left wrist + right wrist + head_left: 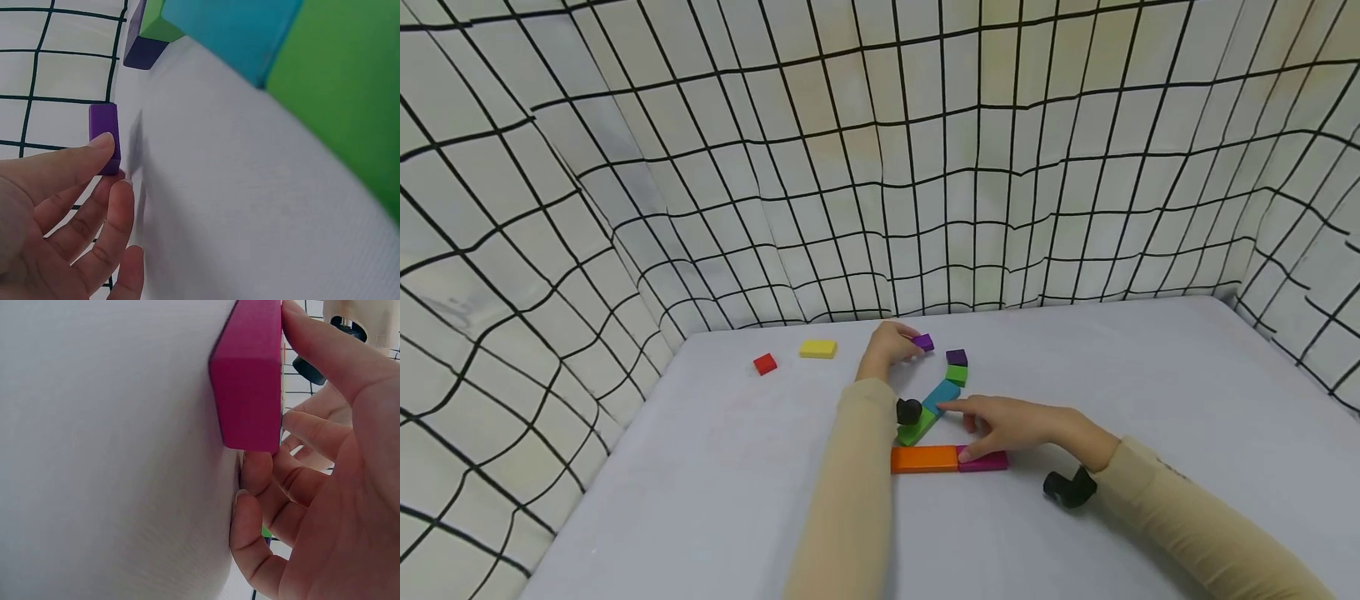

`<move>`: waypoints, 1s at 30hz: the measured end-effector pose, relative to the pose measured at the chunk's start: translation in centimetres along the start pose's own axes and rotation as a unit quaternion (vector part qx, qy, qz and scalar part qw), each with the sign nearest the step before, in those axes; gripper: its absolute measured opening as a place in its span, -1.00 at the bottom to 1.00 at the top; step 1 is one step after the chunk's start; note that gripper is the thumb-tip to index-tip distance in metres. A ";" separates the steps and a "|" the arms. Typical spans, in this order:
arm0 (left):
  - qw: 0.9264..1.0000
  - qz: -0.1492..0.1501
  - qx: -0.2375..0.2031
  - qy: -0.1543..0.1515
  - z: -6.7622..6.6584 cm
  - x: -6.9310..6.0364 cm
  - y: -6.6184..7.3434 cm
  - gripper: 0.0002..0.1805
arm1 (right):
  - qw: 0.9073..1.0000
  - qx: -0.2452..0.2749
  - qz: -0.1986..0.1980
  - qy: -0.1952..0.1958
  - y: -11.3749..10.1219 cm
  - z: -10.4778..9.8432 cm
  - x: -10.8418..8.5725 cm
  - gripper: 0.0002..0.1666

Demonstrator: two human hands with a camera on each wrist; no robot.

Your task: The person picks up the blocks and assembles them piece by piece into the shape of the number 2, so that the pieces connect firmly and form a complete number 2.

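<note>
My left hand (889, 343) pinches a small purple block (103, 122) between thumb and fingers, beyond the row of blocks. In the head view the index finger of my right hand (1018, 423) points out and touches the blue block (942, 395). Its thumb rests on the magenta block (987, 462), while the other fingers bend loosely. Against the magenta block lies an orange block (925, 459). A slanting line runs from a long green block (915, 428) through the blue one to a small green block (957, 375) and a dark purple block (957, 357).
At the back left of the white table (715, 467) lie a red block (765, 364) and a yellow block (817, 348). Black netting (925, 167) over pale walls encloses the sides and back. Black cameras (1070, 487) are worn on both wrists.
</note>
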State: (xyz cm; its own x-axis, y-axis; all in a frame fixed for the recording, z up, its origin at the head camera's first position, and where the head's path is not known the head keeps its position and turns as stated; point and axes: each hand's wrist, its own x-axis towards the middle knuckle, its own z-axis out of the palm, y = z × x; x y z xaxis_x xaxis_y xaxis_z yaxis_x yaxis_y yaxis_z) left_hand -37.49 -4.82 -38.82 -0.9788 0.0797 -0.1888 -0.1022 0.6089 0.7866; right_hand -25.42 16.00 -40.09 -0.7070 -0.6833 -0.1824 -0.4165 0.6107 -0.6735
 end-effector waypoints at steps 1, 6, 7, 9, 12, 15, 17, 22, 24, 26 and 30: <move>1.000 0.000 0.003 0.001 0.0 0.0 0.0 -0.61 | 1.000 0.001 -0.001 -0.002 -0.1 0.0 0.0 -0.10; 0.999 0.014 0.030 0.004 0.1 -0.3 0.2 -0.60 | 1.000 -0.002 0.002 -0.004 -0.4 -0.2 0.1 -0.10; 0.999 0.017 0.036 0.005 0.1 -0.3 0.3 -0.59 | 1.000 -0.004 0.004 -0.003 -0.4 -0.2 0.1 -0.10; 0.999 0.021 0.045 0.005 0.3 -0.2 0.6 -0.58 | 1.000 -0.005 0.006 0.000 -0.2 -0.2 0.1 -0.10; 0.999 0.017 0.052 0.002 0.5 -0.1 0.8 -0.58 | 1.000 -0.005 0.008 0.002 0.0 -0.1 0.1 -0.10; 0.998 0.019 0.054 -0.003 0.9 0.0 1.0 -0.57 | 1.000 -0.003 0.010 0.004 0.0 -0.1 0.0 -0.10; 0.998 0.023 0.054 -0.003 0.9 0.1 1.0 -0.57 | 1.000 -0.003 0.011 0.004 0.0 -0.1 0.0 -0.11; 0.998 0.028 0.053 0.007 1.1 -0.1 1.0 -0.59 | 1.000 -0.004 0.014 0.001 -0.2 -0.2 -0.1 -0.11; 0.998 0.030 0.054 0.010 1.2 -0.1 1.0 -0.60 | 1.000 -0.003 0.016 0.001 -0.2 -0.2 -0.1 -0.10; 0.998 0.034 0.055 0.010 1.2 -0.2 1.1 -0.61 | 1.000 -0.002 0.018 0.002 -0.3 -0.2 -0.1 -0.10; 0.997 0.038 0.062 0.007 1.2 -0.3 1.3 -0.61 | 1.000 -0.003 0.020 0.004 -0.3 -0.2 -0.1 -0.10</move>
State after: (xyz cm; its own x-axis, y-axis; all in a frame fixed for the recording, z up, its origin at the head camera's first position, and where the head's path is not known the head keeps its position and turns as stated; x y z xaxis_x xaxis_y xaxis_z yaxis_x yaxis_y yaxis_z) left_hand -37.08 -3.12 -38.47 -0.9853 0.1188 -0.1223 -0.0054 0.6952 0.7188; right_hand -25.30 15.98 -39.74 -0.7271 -0.6557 -0.2034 -0.3916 0.6395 -0.6616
